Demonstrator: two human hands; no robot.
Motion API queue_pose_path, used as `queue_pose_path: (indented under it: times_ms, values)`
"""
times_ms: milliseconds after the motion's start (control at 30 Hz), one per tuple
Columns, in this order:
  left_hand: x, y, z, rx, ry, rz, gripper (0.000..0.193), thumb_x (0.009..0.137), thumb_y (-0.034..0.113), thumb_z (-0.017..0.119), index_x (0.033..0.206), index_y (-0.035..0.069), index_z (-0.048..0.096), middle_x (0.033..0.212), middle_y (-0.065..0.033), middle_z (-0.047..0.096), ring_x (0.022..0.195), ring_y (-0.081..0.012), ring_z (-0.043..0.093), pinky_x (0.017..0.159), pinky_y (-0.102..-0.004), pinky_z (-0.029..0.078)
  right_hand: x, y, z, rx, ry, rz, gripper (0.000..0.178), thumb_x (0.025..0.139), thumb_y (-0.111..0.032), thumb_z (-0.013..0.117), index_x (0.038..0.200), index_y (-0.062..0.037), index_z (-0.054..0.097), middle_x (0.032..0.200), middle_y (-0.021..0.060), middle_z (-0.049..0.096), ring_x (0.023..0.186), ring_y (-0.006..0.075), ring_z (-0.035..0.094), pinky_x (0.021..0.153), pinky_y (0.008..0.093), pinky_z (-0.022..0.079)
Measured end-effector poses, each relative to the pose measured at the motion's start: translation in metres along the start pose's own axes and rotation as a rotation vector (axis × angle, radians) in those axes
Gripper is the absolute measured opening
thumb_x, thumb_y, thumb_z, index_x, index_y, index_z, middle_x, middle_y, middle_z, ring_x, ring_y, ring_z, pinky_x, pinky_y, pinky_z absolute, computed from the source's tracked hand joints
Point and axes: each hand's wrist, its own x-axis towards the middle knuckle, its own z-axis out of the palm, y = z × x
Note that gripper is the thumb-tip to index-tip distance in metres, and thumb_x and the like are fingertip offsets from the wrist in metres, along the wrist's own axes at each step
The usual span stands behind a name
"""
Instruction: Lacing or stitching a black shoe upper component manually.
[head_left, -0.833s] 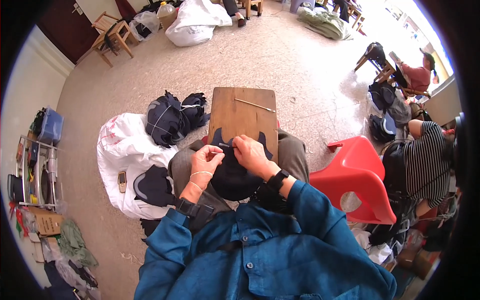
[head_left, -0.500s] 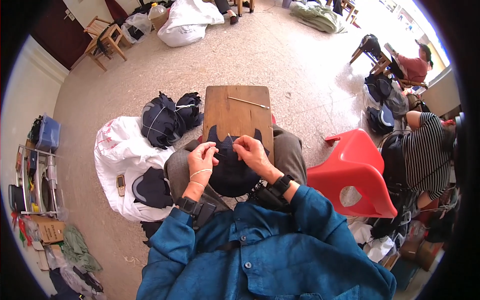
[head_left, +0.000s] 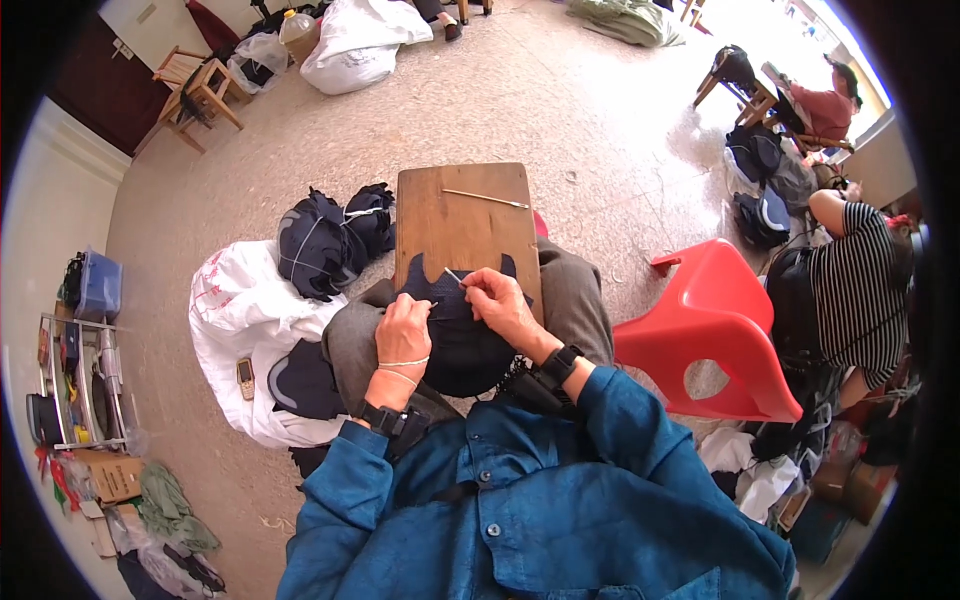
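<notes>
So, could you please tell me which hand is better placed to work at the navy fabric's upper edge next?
Probably the right hand: it pinches a slim pale tool pointing toward the navy fabric's upper edge, while the left hand sits lower.

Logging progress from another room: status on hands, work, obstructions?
Right hand pinching thin pale stick; left hand close by, hold unclear. Dark fabric lying partly over wooden board. Longer stick on board beyond fabric, apart from both hands.
</notes>
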Motion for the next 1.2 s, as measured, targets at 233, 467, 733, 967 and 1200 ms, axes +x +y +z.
queue_pose_path:
  times_ms: [233, 467, 733, 967, 1200]
  values:
    - [-0.001, 0.002, -0.002, -0.082, -0.051, -0.111, 0.006, 0.086, 0.007, 0.066, 0.091, 0.006, 0.067, 0.089, -0.0119, 0.061, 0.089, -0.0338, 0.063, 0.078, -0.0435, 0.051, -0.002, -0.004, -0.001, -0.163, -0.037, -0.048, 0.010, 0.093, -0.008, 0.064, 0.096, 0.0007, 0.067, 0.075, 0.0051, 0.065, 0.066, 0.0096, 0.060, 0.060, 0.0265, 0.049]
    - [0.001, -0.001, -0.004, -0.141, 0.003, -0.049, 0.005, 0.085, 0.003, 0.066, 0.089, 0.004, 0.068, 0.086, -0.0142, 0.061, 0.085, -0.0352, 0.064, 0.075, -0.0428, 0.051, -0.012, -0.002, 0.006, -0.524, -0.081, -0.439, 0.012, 0.089, -0.004, 0.060, 0.097, -0.0024, 0.069, 0.092, 0.0160, 0.064, 0.089, 0.0382, 0.065, 0.076, 0.0431, 0.053]
    - [0.008, -0.010, 0.001, -0.264, 0.029, 0.082, 0.006, 0.084, 0.000, 0.066, 0.089, 0.003, 0.068, 0.086, -0.0138, 0.061, 0.083, -0.0340, 0.063, 0.074, -0.0404, 0.051, -0.013, -0.002, 0.007, -0.660, -0.101, -0.434, 0.018, 0.089, -0.006, 0.059, 0.105, -0.0034, 0.068, 0.095, 0.0148, 0.063, 0.091, 0.0371, 0.065, 0.078, 0.0435, 0.053]
    - [0.018, -0.015, 0.004, -0.343, -0.054, 0.027, 0.010, 0.083, -0.002, 0.065, 0.091, 0.002, 0.069, 0.086, -0.0137, 0.064, 0.081, -0.0326, 0.065, 0.072, -0.0380, 0.053, -0.012, -0.006, 0.010, -0.713, -0.126, -0.385, 0.021, 0.087, -0.008, 0.062, 0.107, -0.0041, 0.067, 0.096, 0.0141, 0.064, 0.093, 0.0355, 0.065, 0.079, 0.0423, 0.053]
    - [0.015, -0.010, 0.004, -0.454, 0.052, -0.039, 0.016, 0.081, -0.006, 0.063, 0.094, 0.002, 0.068, 0.087, -0.0153, 0.064, 0.083, -0.0318, 0.067, 0.074, -0.0388, 0.054, -0.013, -0.003, 0.009, -0.613, -0.051, -0.388, 0.018, 0.090, -0.011, 0.064, 0.105, -0.0030, 0.067, 0.095, 0.0145, 0.065, 0.092, 0.0352, 0.065, 0.079, 0.0419, 0.053]
